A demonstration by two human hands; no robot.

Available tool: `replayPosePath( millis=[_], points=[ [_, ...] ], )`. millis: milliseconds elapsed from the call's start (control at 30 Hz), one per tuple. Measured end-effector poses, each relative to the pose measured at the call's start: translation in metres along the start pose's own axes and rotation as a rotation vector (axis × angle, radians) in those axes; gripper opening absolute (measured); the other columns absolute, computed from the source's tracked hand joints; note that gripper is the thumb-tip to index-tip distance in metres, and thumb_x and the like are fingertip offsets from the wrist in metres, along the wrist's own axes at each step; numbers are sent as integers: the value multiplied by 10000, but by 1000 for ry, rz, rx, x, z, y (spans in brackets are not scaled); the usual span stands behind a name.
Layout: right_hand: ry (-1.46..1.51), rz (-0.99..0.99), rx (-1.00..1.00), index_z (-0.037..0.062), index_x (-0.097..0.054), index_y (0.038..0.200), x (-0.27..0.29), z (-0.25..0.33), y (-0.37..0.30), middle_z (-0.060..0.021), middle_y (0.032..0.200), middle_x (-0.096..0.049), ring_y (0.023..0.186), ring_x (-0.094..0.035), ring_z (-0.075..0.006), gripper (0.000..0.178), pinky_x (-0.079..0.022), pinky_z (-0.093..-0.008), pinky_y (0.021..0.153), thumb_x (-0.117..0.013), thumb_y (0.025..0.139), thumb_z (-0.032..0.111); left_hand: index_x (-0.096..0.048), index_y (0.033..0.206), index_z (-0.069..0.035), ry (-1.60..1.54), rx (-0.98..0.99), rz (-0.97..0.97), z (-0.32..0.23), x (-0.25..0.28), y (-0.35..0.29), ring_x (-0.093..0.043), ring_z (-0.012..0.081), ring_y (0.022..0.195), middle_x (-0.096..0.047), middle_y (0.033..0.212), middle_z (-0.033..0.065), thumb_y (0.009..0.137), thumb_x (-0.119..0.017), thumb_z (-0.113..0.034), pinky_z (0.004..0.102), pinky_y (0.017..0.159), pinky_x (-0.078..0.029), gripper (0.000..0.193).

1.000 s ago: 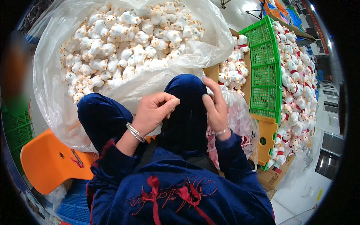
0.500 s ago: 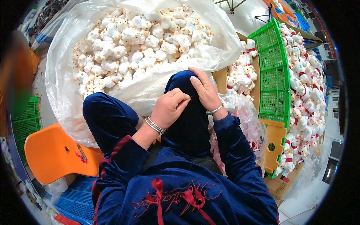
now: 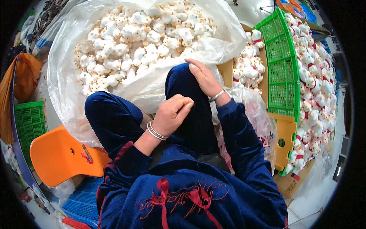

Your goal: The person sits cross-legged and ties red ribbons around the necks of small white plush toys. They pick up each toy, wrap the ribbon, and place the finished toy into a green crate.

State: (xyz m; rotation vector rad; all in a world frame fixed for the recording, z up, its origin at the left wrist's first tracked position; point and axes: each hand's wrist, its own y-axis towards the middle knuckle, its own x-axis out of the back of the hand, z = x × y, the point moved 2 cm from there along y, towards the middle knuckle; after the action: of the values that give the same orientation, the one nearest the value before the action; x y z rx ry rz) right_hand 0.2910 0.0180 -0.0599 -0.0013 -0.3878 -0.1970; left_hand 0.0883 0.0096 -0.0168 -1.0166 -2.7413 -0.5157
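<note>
My left hand (image 3: 172,115) is closed over my right thigh, thumb pressed against the curled fingers. Whatever those fingers hold, if anything, is hidden or too small to make out. Flat along the outer side of my right knee (image 3: 178,76) lies my right hand (image 3: 206,80), its fingers stretched out and nothing seen in it. Beyond both knees, a large clear plastic bag (image 3: 63,72) is spread wide around a heap of small white plush toys (image 3: 139,53) with orange parts.
At my right, a green crate (image 3: 282,65) stands beside white plush toys with red scarves (image 3: 314,103). A carton (image 3: 227,74) holds more of them. A clear bag (image 3: 251,118) lies by my right arm. An orange chair (image 3: 57,156) and blue crate (image 3: 82,200) are at my left.
My right hand has slid slightly farther up along the knee, its fingers lying flatter. My left hand stays closed in nearly the same place. A blurred figure at far left is out of view.
</note>
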Motion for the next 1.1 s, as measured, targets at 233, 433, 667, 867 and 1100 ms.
replayPosePath(
  millis=[233,433,667,867,1100],
  points=[
    [6,168,-102,4,-608,1328,7,0,17,-130,1297,-651,1244,-568,-217,442,-387,-314,1101,-433,1084,329,-657,767,-33,40,239,65,-1,14,-20,-574,114,594,-626,683,37,873,-781,-121,280,559,-458,186],
    [-290,317,-121,13,-652,1259,15,-14,37,-186,1291,-656,1249,-586,-300,451,-401,-358,1115,-341,1078,284,-584,660,-10,461,186,-293,-2,174,56,-491,106,534,-546,561,63,929,-728,-236,304,512,-408,379],
    [-44,173,-102,-11,-671,1219,1,-14,29,-143,1234,-685,1198,-603,-239,475,-402,-320,1078,-367,1084,328,-713,1264,-90,733,400,-247,115,396,60,-676,146,996,-714,1211,84,986,-592,-315,303,829,-554,377],
    [-130,162,-17,-40,-674,1202,10,-26,30,-151,1208,-699,1172,-620,-241,467,-421,-321,1060,-390,1076,309,-786,1038,-77,592,637,-428,80,405,44,-620,105,743,-733,894,40,921,-666,-374,271,664,-516,340],
    [-79,114,-28,-11,-658,1209,4,-33,24,-162,1220,-688,1178,-616,-274,492,-418,-355,1060,-316,1088,321,-751,717,-23,591,581,-552,81,386,30,-611,150,605,-663,604,60,890,-693,-473,334,635,-494,486]
  ],
)
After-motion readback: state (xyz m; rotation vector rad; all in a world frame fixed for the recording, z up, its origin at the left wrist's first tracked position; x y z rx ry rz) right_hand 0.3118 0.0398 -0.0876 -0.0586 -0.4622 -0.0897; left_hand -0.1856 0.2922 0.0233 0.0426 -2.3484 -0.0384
